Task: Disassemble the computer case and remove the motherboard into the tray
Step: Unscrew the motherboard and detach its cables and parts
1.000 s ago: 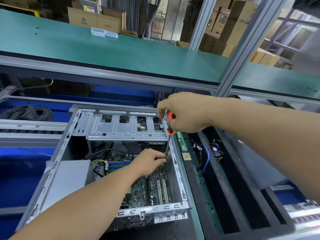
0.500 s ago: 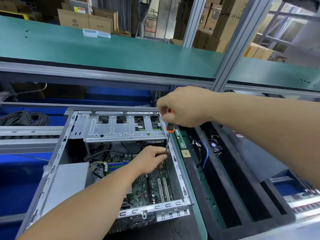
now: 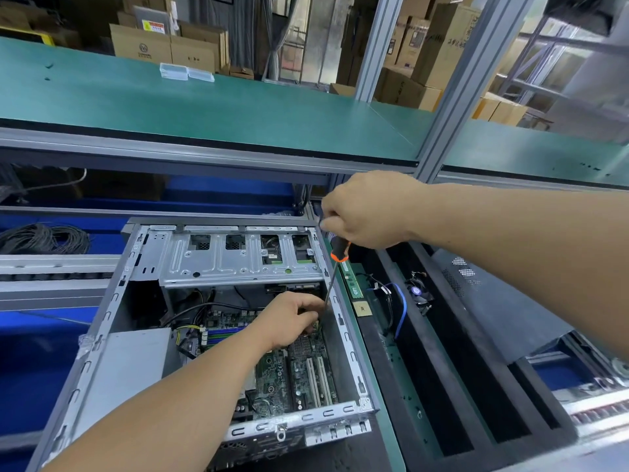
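The open grey computer case (image 3: 347,338) lies on its side in front of me, with the green motherboard (image 3: 299,373) on its floor. My right hand (image 3: 367,212) grips the orange and black handle of a screwdriver (image 3: 335,267) above the case's right wall. Its thin shaft slants down into the case. My left hand (image 3: 289,318) reaches inside with curled fingers at the shaft's tip, over the board's upper right part. The tip itself is hidden by those fingers. A black foam tray (image 3: 442,369) with long slots lies to the right of the case.
A silver drive cage (image 3: 238,260) spans the case's far end and a grey power supply (image 3: 129,366) fills its left side. The tray's slots hold a memory stick (image 3: 350,277), a chip (image 3: 361,308), a small fan (image 3: 418,291) and a blue cable (image 3: 401,311). A green shelf (image 3: 204,110) hangs overhead.
My right hand has shifted slightly on the screwdriver handle, showing more of the orange grip. My left hand stays at the shaft's tip inside the case.
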